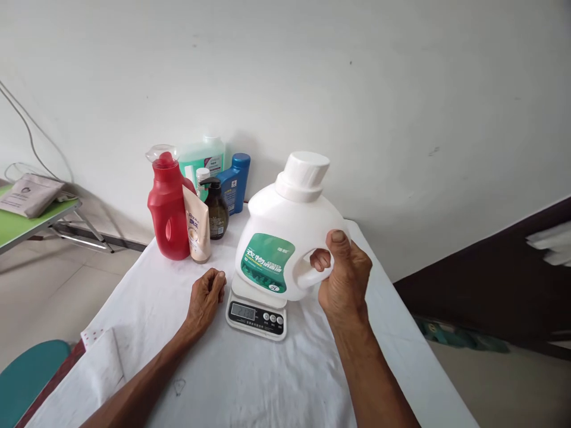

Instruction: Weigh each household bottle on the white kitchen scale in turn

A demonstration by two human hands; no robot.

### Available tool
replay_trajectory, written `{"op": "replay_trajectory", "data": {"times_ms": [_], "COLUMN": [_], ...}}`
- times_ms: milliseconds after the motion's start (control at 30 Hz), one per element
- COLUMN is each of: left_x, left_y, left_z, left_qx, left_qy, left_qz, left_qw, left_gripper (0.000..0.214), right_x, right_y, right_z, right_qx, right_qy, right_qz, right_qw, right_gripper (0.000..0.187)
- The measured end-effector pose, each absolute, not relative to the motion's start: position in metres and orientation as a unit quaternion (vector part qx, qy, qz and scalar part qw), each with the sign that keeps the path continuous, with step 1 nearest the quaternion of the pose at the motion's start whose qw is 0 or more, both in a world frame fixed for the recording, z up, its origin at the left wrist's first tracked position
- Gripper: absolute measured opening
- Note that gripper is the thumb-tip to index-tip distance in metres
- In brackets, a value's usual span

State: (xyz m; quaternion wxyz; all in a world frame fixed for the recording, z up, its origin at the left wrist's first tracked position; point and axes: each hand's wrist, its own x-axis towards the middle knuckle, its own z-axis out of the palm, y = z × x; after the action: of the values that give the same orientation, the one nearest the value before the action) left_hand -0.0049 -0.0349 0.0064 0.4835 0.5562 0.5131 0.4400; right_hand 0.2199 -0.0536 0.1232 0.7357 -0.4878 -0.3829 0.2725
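A large white detergent jug (276,238) with a green label and white cap stands on a small white digital scale (256,315), whose display shows digits. My right hand (343,276) is wrapped round the jug's handle on its right side. Resting on the white cloth just left of the scale, my left hand (206,297) has its fingers curled in and holds nothing that I can see.
Behind the scale stand a red bottle (168,208), a beige tube (198,226), a dark pump bottle (217,208), a blue bottle (235,181) and a teal jug (203,159). The table (267,380) is covered in white cloth. A green folding table (27,223) is at far left.
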Motion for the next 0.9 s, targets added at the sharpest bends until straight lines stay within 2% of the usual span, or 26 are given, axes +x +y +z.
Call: {"op": "replay_trajectory", "data": {"times_ms": [167,333,567,700,767,900], "left_x": [-0.006,-0.005,-0.001,0.0,0.0,0.001], "left_y": [-0.035,-0.036,-0.038,-0.04,-0.04,-0.039], "left_z": [0.004,0.004,0.009,0.008,0.008,0.007], "left_qx": [0.55,0.553,0.565,0.562,0.564,0.569], "left_qy": [0.513,0.516,0.526,0.526,0.529,0.531], "left_qz": [0.437,0.429,0.419,0.416,0.414,0.408], "left_qw": [0.494,0.494,0.478,0.484,0.48,0.477], "left_gripper": [0.046,0.047,0.049,0.049,0.049,0.048], "right_x": [0.227,0.267,0.335,0.373,0.394,0.429], "right_y": [-0.034,-0.005,0.058,0.087,0.1,0.121], "right_z": [0.137,0.152,0.153,0.142,0.135,0.119], "right_qx": [-0.482,-0.499,-0.604,-0.641,-0.658,-0.679], "right_qy": [-0.295,-0.242,-0.147,-0.112,-0.105,-0.157], "right_qz": [0.274,0.213,0.113,0.095,0.097,0.098], "right_qw": [0.778,0.805,0.775,0.754,0.74,0.71], "right_gripper": [0.062,0.052,0.043,0.038,0.041,0.063]}}
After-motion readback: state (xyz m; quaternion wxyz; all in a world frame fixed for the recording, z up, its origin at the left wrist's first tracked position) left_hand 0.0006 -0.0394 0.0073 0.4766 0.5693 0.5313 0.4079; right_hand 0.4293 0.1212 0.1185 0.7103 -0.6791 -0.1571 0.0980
